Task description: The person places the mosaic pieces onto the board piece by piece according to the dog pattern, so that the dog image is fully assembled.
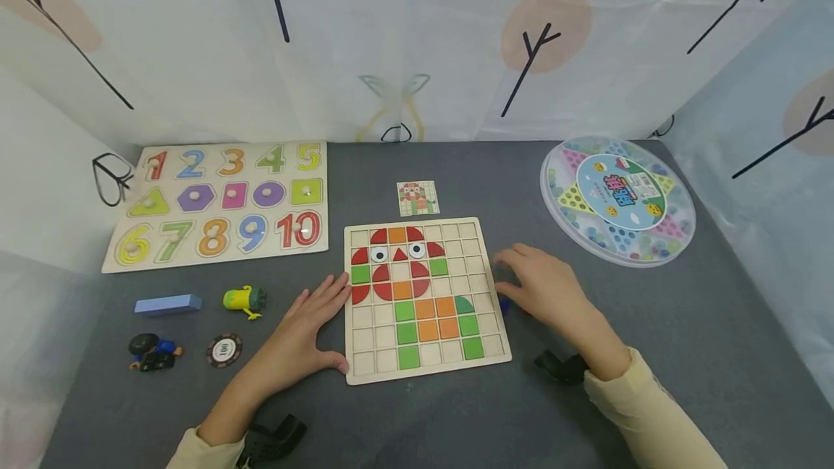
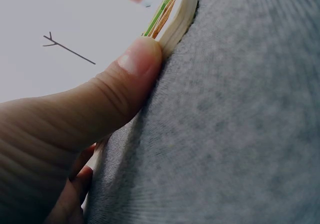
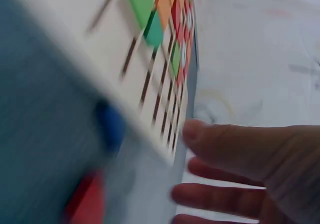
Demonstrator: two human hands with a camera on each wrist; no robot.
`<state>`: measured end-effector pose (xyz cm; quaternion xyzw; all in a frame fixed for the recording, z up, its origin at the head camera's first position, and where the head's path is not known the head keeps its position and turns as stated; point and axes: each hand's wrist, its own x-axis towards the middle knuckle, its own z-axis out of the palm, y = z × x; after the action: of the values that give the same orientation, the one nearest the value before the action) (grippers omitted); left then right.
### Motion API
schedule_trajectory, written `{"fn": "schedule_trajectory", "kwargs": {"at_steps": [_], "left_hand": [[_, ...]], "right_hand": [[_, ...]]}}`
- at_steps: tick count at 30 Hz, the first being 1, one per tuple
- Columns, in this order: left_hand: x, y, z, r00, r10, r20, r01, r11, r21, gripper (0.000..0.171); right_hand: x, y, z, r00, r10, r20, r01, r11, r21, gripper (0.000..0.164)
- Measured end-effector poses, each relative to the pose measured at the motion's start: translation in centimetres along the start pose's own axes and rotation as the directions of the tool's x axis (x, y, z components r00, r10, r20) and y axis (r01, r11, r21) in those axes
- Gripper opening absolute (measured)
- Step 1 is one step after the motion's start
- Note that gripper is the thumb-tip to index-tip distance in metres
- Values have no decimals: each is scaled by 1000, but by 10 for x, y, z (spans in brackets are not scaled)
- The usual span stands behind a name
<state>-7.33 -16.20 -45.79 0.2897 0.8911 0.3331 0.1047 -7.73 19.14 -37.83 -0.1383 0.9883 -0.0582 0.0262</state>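
A wooden grid board (image 1: 373, 341) lies on the grey table, partly filled with red, orange and green tiles (image 1: 408, 358) and two round eye tiles (image 1: 378, 254). My left hand (image 1: 302, 335) is spread along its left side, the thumb touching the lower left corner; the left wrist view shows that thumb (image 2: 137, 66) against the board's edge. Beside the right edge is my right hand (image 1: 544, 292), its fingers loosely bent and apart. Nothing shows between them in the right wrist view. A blurred blue piece (image 3: 110, 125) and a red piece (image 3: 86, 199) lie near the board there.
A small pattern card (image 1: 418, 197) lies behind the board. At the back left is a number puzzle (image 1: 215, 232); a round game box (image 1: 619, 201) sits back right. On the left are a blue block (image 1: 168, 305), a yellow-green toy (image 1: 244, 300), a dark figure (image 1: 154, 352) and a chip (image 1: 224, 349).
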Motion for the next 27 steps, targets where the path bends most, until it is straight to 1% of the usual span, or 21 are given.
{"fn": "schedule_trajectory", "kwargs": {"at_steps": [3,5,7,9,13,16,18,21,23,27], "left_hand": [[0,1,-1,1000,-8,1,8,1000,9,110],[1,1,-2,1000,-6,-6,6,1000,11,110],[1,1,-2,1000,-3,-13,3,1000,10,110],[1,1,-2,1000,6,-19,-6,1000,5,109],[1,0,0,1000,14,-12,-14,1000,-5,109],[0,-1,0,1000,12,-11,-12,1000,-8,109],[1,0,0,1000,7,-10,-7,1000,-4,109],[1,0,0,1000,-5,-1,5,1000,12,110],[1,0,0,1000,-9,7,8,1000,17,110],[2,0,-1,1000,-10,5,10,1000,15,111]], "right_hand": [[-28,20,1,997,65,37,-64,998,-10,40],[-42,29,4,994,86,66,-85,996,-14,41],[-50,35,9,992,100,73,-99,995,-10,39],[-55,36,13,990,128,56,-128,992,-7,38],[-54,30,22,973,231,9,-231,973,-23,40],[-49,23,26,961,277,-9,-277,960,-50,44],[-45,18,27,958,285,-15,-286,956,-64,44],[-42,14,28,958,285,-17,-285,957,-62,40],[-40,12,28,960,279,-5,-279,959,-45,36],[-38,9,26,970,242,31,-242,970,10,24]]}}
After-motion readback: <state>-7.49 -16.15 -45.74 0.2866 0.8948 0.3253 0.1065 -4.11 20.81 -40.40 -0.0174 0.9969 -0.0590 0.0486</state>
